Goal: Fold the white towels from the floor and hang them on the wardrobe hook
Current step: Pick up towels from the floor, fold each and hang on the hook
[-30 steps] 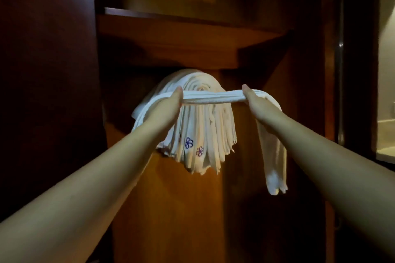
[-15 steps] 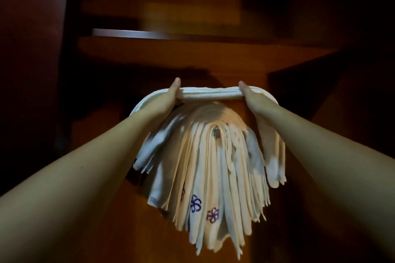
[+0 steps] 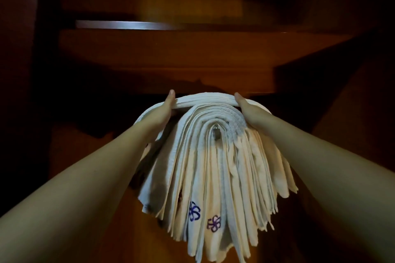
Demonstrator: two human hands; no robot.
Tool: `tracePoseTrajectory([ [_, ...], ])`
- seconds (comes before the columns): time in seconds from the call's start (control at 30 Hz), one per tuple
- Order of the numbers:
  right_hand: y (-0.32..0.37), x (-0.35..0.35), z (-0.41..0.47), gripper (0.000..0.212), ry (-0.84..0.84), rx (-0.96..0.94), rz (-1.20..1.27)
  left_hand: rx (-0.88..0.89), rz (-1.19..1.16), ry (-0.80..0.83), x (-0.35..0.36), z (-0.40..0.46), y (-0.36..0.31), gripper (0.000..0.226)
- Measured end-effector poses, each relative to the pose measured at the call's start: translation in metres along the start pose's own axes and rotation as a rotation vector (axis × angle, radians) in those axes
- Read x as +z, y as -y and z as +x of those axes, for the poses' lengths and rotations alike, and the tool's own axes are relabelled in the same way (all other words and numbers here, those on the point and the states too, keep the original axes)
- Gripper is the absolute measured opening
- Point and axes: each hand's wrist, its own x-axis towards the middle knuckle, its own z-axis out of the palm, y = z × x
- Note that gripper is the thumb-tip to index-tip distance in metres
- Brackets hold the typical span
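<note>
A: How far along are you?

B: Well along — a thick bundle of folded towels (image 3: 215, 168) already hangs over the metal hook (image 3: 215, 132), under the wardrobe shelf (image 3: 171, 49). You're laying one more folded towel (image 3: 205, 101) across the top; it isn't released yet.

A: And your hands?

B: Your left hand (image 3: 162, 111) and right hand (image 3: 249, 109) each grip an end of it, thumbs on top — the fingers beneath are probably curled under, though hidden.

A: How does it look?

B: White, ribbed, with purple flower marks (image 3: 204, 216) low down
</note>
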Motion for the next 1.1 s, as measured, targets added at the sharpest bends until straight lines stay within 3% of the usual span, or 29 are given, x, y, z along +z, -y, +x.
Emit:
tracePoseTrajectory([
  [0.2, 0.001, -0.006, 0.008, 0.082, -0.002, 0.019, 0.146, -0.045, -0.031, -0.037, 0.013, -0.006, -0.006, 0.080],
  [0.43, -0.036, 0.004, -0.017, 0.104, 0.073, 0.088, 0.045, -0.012, 0.009, -0.016, 0.025, -0.038, 0.033, 0.083],
  [0.5, -0.051, 0.003, -0.033, 0.105, 0.059, 0.083, 0.039, 0.011, 0.015, -0.093, 0.030, -0.054, 0.047, 0.081],
  [0.6, -0.078, 0.002, -0.063, 0.108, 0.089, 0.040, -0.019, -0.182, -0.010, -0.174, 0.028, -0.081, 0.078, 0.082],
  [0.67, -0.098, 0.005, -0.082, 0.105, 0.087, 0.127, -0.086, -0.331, 0.093, -0.197, 0.021, -0.099, 0.099, 0.094],
  [0.73, -0.117, 0.009, -0.101, 0.091, 0.127, 0.241, -0.124, -0.375, 0.142, -0.204, 0.017, -0.118, 0.115, 0.091],
  [0.87, -0.137, 0.015, -0.158, 0.068, 0.277, 0.223, -0.148, -0.243, 0.228, 0.060, 0.018, -0.167, 0.141, 0.062],
  [0.97, -0.145, 0.019, -0.210, 0.057, 0.292, 0.222, -0.298, -0.258, 0.360, 0.111, 0.023, -0.207, 0.157, 0.059],
  [1.1, -0.160, 0.022, -0.293, 0.063, 0.300, 0.267, -0.437, -0.228, 0.471, 0.208, 0.049, -0.276, 0.166, 0.065],
])
